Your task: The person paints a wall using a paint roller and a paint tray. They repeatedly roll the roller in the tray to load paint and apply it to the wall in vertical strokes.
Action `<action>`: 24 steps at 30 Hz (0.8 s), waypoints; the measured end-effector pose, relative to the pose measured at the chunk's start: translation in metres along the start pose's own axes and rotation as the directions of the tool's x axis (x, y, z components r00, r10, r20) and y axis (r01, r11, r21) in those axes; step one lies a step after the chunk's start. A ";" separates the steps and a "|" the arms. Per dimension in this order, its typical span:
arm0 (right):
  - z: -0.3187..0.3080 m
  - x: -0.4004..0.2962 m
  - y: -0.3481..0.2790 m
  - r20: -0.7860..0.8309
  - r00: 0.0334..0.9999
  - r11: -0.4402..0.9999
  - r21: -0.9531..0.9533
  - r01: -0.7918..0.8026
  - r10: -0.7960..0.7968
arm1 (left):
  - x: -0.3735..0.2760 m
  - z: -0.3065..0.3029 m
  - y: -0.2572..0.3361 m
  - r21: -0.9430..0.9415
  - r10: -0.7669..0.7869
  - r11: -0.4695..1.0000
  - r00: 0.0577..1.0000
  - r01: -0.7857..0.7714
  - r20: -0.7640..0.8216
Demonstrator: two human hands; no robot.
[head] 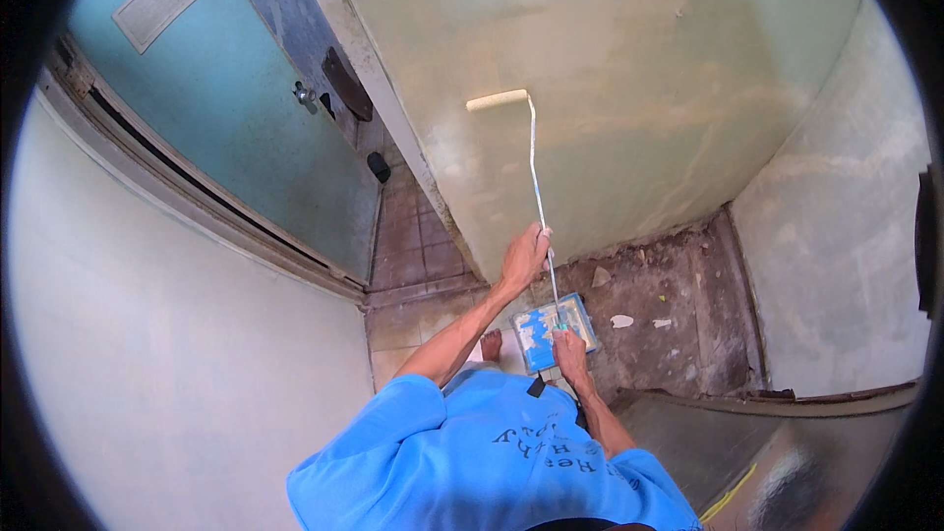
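Note:
A paint roller (498,99) with a long thin metal rod lies against or close to the patchy green-beige wall (590,51); contact cannot be told. My left hand (526,254) grips the rod partway along. Lower down, my right hand (570,350) is closed around the roller's green handle, which is mostly hidden by the fingers. Under and behind the right hand, a blue paint tray (538,363) smeared with pale paint rests on the floor.
A blue-green door (243,103) with a round knob stands at the left, beside a doorway with a tiled floor. My bare foot (491,345) is near the tray. Pale paint spots (622,321) mark the rough brown floor. A grey wall (833,214) rises at the right.

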State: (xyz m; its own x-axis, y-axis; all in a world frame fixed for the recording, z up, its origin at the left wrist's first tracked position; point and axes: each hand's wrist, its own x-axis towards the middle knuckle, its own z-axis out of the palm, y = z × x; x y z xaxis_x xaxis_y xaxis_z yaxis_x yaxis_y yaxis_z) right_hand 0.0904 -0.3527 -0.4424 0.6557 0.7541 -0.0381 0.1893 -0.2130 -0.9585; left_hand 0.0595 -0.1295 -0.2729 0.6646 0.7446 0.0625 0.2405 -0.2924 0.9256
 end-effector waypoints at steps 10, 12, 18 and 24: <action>-0.008 0.046 -0.077 -0.018 0.993 0.993 0.023 0.117 -0.117 | 0.027 -0.037 0.071 -0.095 0.152 0.982 0.980 -0.164 -0.126; 0.000 0.044 -0.086 0.018 0.997 0.994 0.080 0.076 -0.078 | 0.028 -0.047 0.082 -0.084 0.169 0.979 0.973 -0.183 -0.155; 0.015 0.016 -0.051 0.158 0.987 0.999 0.032 -0.028 0.023 | 0.007 -0.042 0.039 -0.005 0.084 0.996 0.990 -0.085 -0.110; 0.026 -0.014 0.016 0.094 0.993 0.996 -0.069 -0.062 0.068 | -0.014 -0.024 -0.001 0.017 -0.043 0.999 0.999 0.043 -0.005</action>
State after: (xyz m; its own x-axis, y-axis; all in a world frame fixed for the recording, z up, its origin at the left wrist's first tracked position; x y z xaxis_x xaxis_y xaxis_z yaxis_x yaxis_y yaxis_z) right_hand 0.0653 -0.3501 -0.4643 0.5958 0.7926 -0.1298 0.1982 -0.3017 -0.9326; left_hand 0.0331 -0.1258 -0.2657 0.6503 0.7593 0.0246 0.2811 -0.2705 0.9208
